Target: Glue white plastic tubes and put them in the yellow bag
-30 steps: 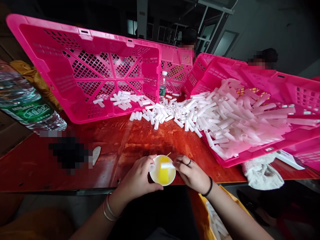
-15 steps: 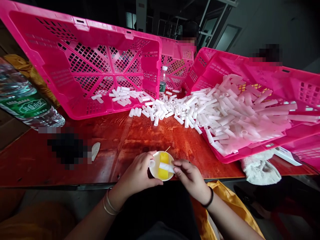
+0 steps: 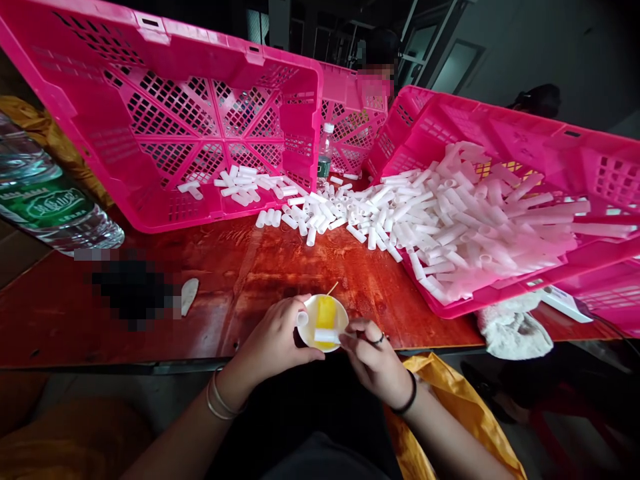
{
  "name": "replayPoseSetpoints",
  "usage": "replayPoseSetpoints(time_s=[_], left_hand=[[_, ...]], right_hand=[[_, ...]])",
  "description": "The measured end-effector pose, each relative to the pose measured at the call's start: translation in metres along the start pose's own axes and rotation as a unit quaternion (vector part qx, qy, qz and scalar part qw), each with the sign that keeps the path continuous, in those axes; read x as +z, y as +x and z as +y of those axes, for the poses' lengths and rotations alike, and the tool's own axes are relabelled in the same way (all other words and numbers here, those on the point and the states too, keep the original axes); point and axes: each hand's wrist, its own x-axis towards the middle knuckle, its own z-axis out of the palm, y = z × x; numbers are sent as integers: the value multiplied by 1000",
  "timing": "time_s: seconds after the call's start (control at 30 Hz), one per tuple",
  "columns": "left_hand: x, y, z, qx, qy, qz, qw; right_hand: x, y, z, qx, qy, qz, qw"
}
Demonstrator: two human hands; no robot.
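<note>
A small white bowl (image 3: 309,305) with a yellow block (image 3: 327,311) in it stands out near the table's front edge. My left hand (image 3: 280,335) is closed around the bowl's left side, and a short white tube (image 3: 302,319) sits end-on at its fingers. Over the bowl, another white tube (image 3: 327,335) lies across the lower part of the yellow block. Its right end is pinched in the fingers of my right hand (image 3: 373,357). A thin wooden stick (image 3: 333,288) pokes up past the bowl's far rim.
Many white tubes (image 3: 395,207) spill from a tilted pink crate (image 3: 435,303) at right. Another pink crate (image 3: 200,215) on its side at left holds several. A large water bottle (image 3: 45,193), a small bottle (image 3: 325,153) and a white cloth (image 3: 515,327) are around the red table (image 3: 240,280).
My right hand has turned and shifted slightly, and the tube in it now lies more level, lower over the yellow block. My left hand keeps its hold on the bowl. The whole view has shifted slightly.
</note>
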Motion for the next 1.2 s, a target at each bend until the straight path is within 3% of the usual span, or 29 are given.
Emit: replayPoseSetpoints(time_s=[0.2,0.3,0.4,0.47,0.5,0.57,0.67,0.77,0.87,0.93,1.0,1.1,1.13,1.2], left_hand=[[0,0,0,4,9,-3,1000],[0,2,-1,1,10,-3,1000],[0,3,-1,2,15,-9,1000],[-4,1,1,15,27,4,1000],[-8,0,3,19,35,17,999],[-17,-2,10,7,49,28,998],[-31,-4,24,-1,80,-12,997],[-40,-3,40,61,150,-29,986],[-44,-2,55,92,218,-30,971],[-42,-3,68,70,195,-61,976],[-36,-7,82,32,78,-155,984],[-18,-20,105,6,-115,-294,949],[-11,-24,111,8,-140,-307,941],[-1,-32,122,16,-139,-287,948]], right_hand=[[1,-2,-1,121,93,11,988],[-1,-2,2,0,-30,36,999],[-5,-3,10,-161,-138,32,977],[-5,-4,14,-199,-136,32,970],[-5,-4,14,-184,-111,44,976],[-4,-2,9,-93,-18,94,991],[-7,5,-10,74,148,140,976],[-17,15,-32,149,226,82,959],[-32,22,-47,186,211,12,960],[-41,23,-54,158,129,-3,979],[-48,19,-61,46,15,8,999],[-51,1,-68,-130,-67,20,989],[-51,-8,-68,-140,-74,7,987],[-52,-34,-62,-77,-109,-13,991]])
